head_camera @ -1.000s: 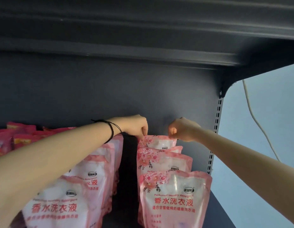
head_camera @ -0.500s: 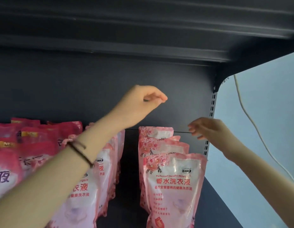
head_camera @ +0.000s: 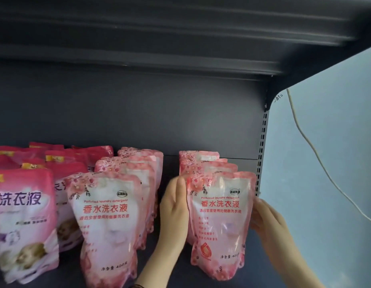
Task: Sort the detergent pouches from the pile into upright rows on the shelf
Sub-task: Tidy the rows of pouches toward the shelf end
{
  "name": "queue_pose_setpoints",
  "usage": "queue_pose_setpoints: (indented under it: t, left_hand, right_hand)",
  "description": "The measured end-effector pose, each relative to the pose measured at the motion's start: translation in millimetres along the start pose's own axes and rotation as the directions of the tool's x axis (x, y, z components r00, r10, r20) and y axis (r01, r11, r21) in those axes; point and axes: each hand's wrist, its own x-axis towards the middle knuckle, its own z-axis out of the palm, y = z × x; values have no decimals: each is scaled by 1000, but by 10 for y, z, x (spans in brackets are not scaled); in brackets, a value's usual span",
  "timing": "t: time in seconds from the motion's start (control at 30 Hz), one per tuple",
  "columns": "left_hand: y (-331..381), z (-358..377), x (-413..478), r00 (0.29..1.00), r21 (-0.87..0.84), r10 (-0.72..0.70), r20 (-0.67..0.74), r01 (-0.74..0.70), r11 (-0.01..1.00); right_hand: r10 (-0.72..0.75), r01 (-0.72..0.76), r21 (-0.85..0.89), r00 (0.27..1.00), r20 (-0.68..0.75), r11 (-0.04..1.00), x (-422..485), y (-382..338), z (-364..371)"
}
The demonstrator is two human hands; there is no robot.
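two hands bracket one upright pouch at the front of the right-hand row. left hand (head_camera: 174,213): fingers straight and pressed together, laid flat against the left edge of the front floral detergent pouch (head_camera: 221,223). right hand (head_camera: 270,223): fingers extended, tips touching the right edge of the same pouch. this hand is motion-blurred, so finer detail of its fingers cannot be told.

the pouch stands upright on the dark grey shelf (head_camera: 70,275), label facing forward, near the shelf's right end and close to the perforated upright (head_camera: 262,154). rear pouches (head_camera: 201,163) of the same print stand directly behind it in one row.

a second row of floral pouches (head_camera: 109,221) stands to the left, separated from the first row by a strip of bare shelf; the left hand occupies this gap. deeper pink pouches (head_camera: 24,217) with purple lettering stand at the far left, close beside the second row.

a dark wristband (head_camera: 139,286) shows at the bottom edge on the left arm. a white cable (head_camera: 309,146) hangs down the pale blue wall (head_camera: 336,183) to the right of the shelf unit.
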Motion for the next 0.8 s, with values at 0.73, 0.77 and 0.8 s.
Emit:
queue_pose_setpoints:
  t: [0.73,0.77,0.8]
  left_hand:
    - [-281,-416,-357,971,-20,-236,-30,236,972]
    - [-306,-423,-368,970,-4,-241,-34,241,970]
    - [-331,-428,-363,970,24,-240,-47,242,970]
  right_hand:
    - [51,-45,59,994,-101,997,-359,177,741]
    - [51,-47,38,994,-101,998,-371,188,737]
    - [48,-46,20,994,-99,999,-382,194,735]
